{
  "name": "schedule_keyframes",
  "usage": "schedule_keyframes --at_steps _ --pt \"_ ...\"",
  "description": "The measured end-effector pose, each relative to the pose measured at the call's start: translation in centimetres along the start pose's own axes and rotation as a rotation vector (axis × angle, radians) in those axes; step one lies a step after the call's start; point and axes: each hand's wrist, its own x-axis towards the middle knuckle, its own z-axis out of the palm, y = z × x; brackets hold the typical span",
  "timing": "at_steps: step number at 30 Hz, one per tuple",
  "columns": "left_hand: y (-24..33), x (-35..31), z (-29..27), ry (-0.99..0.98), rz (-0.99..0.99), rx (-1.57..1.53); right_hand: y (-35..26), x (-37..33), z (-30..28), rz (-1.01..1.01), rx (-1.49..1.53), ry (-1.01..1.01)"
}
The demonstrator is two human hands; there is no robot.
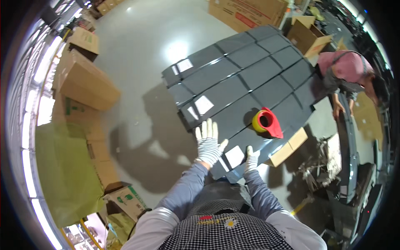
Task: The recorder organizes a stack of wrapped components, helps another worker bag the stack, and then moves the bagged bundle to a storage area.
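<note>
Dark-grey, plastic-wrapped flat packages (pixel 260 71) lie before the person; striped-white-gloved left hand (pixel 208 145) rests there, fingers spread, gripping nothing; matching right hand (pixel 251 160), grip unclear. Steadying seems in hand; next calls for even pressure.

Our left hand (pixel 208 143) and right hand (pixel 251 161) wear white gloves (pixel 208 151) with dark stripes; blue-grey sleeves (pixel 185 185) meet white upper sleeves (pixel 153 227), and at lower centre a black-and-white checked apron (pixel 187 235) bears a daisy (pixel 230 223).

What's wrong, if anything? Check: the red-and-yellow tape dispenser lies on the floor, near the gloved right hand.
Not the floor: the head view shows the red-and-yellow tape dispenser on dark packages, near the gloved right hand.
</note>
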Motion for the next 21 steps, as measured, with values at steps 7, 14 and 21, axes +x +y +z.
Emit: schedule_keyframes --at_steps 7,14,21 --pt "-2.7 -0.3 4.5 -0.126 0.183 0.045 3.1 -1.8 0.2 0.001 0.021 0.213" --pt "-5.4 -0.4 4.6 -0.308 0.249 0.134 -7.6 -18.0 7.4 -0.694 -0.579 -0.042" --pt "-5.1 -0.8 5.8 -0.310 0.328 0.133 -9.4 -21.5 9.2 -0.858 -0.615 -0.080"
